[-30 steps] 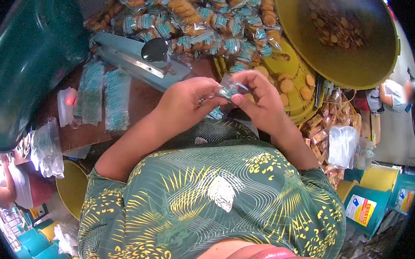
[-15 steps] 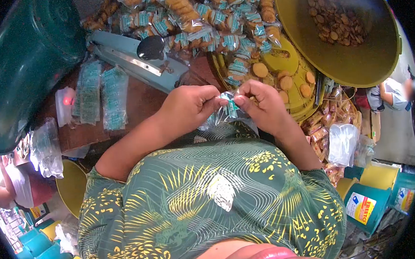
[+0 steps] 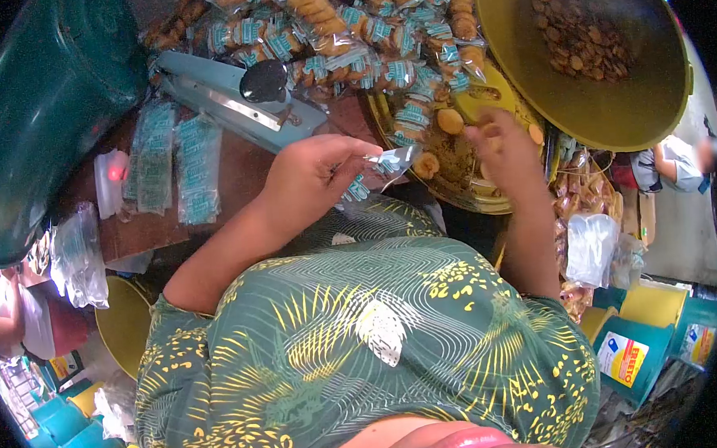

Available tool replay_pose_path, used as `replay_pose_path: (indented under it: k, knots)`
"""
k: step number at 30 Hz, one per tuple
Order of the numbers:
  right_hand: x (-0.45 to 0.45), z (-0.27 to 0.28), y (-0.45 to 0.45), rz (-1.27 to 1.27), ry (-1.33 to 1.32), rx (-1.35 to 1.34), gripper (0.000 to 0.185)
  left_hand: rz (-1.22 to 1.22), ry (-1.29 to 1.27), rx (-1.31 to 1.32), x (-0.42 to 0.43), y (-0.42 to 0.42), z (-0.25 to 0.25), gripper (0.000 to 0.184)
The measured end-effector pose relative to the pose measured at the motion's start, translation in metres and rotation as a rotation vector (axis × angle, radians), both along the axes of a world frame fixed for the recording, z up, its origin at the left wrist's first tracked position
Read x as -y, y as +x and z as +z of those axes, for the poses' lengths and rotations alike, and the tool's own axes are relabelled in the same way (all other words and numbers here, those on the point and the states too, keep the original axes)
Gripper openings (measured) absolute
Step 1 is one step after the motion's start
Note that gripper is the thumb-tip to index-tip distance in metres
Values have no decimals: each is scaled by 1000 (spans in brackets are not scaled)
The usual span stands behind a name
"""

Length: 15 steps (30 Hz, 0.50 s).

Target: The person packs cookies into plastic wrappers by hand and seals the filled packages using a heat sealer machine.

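My left hand [image 3: 310,178] pinches a small clear plastic bag [image 3: 396,161] with teal print, which points to the right with its mouth end free. My right hand [image 3: 512,150], smeared by motion, is over the yellow lid [image 3: 482,100]; whether its fingers hold anything I cannot make out. Round biscuits lie on the lid, one biscuit [image 3: 450,121] just left of my right fingers and another biscuit [image 3: 426,166] at the near left edge. Beyond my left hand is a blue-grey bag sealer [image 3: 228,100] with a black knob.
Filled biscuit packets [image 3: 321,21] are heaped at the back. A tilted yellow tub [image 3: 655,99] holds more biscuits at the right. Flat printed bags [image 3: 199,172] lie on the brown table [image 3: 247,206], beside a big green container [image 3: 47,103]. Other people show at both sides.
My right hand has let go of the bag and moved right, over the biscuits on the lid. The bag stays in my left hand, now opened out toward the right.
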State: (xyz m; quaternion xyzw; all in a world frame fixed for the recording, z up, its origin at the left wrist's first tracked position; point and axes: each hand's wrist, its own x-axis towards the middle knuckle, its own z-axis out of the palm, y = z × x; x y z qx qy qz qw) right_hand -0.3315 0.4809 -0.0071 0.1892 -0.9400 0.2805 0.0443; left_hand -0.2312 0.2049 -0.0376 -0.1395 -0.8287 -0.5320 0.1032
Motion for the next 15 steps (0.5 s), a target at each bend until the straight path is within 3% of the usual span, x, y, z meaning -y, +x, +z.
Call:
replay_pose_path:
  k: [1,4,7,10,13,15]
  knots:
    - [-13,1,-8,-180,71,0,32,-15,1,-9,4,0,-3,19]
    - [-56,-22,-32,-265,449,212,36,-50,-47,-12,7,1,3,25]
    - [-66,-43,-36,-262,220,336,34,-70,-117,-7,5,0,8,30]
    - [-78,-62,-42,-97,-112,172,38,-56,-190,-64,5,-1,4,34]
    - [-35,-10,-13,188,-339,196,34,-50,-299,-151,3,-1,5,39]
    - [-10,19,-8,501,-203,73,34,-51,-352,-210,2,-2,5,42]
